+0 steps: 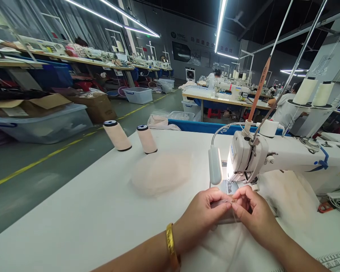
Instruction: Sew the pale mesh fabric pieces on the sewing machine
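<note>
My left hand point(205, 211), with a gold bangle point(171, 245) on the wrist, and my right hand point(251, 209) meet in front of the white sewing machine point(286, 155). Both pinch a small sheer beige fabric piece point(229, 206) with thumb and fingers closed, just before the needle area point(232, 185). The machine's lamp point(215, 166) lights that spot. A pile of sheer beige fabric pieces point(160, 173) lies on the white table point(87, 211) to the left of the machine. More pale fabric point(289, 196) lies under the machine's arm.
Two beige thread cones point(117, 135) point(146, 139) stand at the table's far edge. White thread cones point(314, 92) sit on a stand at the right. A grey aisle with a yellow line point(45, 158), plastic bins, cardboard boxes and other sewing stations with people lie beyond.
</note>
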The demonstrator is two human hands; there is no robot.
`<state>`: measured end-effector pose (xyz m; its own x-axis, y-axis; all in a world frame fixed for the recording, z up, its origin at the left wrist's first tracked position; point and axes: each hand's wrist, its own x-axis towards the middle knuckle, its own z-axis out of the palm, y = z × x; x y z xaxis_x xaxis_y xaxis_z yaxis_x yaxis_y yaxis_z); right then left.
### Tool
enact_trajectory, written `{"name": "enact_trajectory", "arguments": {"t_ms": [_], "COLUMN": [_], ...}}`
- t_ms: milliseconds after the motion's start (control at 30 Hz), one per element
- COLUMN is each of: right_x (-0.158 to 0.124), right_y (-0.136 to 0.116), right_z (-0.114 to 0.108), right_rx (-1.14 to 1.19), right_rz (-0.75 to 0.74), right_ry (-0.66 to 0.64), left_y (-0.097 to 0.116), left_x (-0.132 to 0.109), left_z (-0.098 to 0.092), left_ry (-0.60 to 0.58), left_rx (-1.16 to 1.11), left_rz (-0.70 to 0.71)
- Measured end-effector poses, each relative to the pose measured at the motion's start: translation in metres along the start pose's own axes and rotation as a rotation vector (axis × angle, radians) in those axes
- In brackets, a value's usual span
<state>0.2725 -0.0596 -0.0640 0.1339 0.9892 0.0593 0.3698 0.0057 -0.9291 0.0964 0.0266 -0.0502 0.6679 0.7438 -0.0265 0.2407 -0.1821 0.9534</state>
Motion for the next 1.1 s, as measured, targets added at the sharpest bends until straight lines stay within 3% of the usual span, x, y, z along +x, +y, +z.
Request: {"name": "enact_trajectory", "arguments": {"t_ms": [500, 667, 1100], "right_x": [0.0007, 0.0018, 0.0012], "right_y": [0.0026, 0.0037, 0.0019], "right_z": [0.0022, 0.0021, 0.003], "right_rx": [-0.124, -0.135, -0.132], "right_rz": [-0.1, -0.1, -0.055], "right_ry": [0.031, 0.048, 0.058], "left_y": [-0.0032, 0.0009, -0.002], "left_x": [0.0001, 0.0009, 0.0019], "left_z": [0.002, 0.0034, 0.0049], "left_ry": [0.001, -0.012, -0.027], "left_rx": [0.033, -0.091, -0.125], "left_rz": [0.06, 0.017, -0.061]}}
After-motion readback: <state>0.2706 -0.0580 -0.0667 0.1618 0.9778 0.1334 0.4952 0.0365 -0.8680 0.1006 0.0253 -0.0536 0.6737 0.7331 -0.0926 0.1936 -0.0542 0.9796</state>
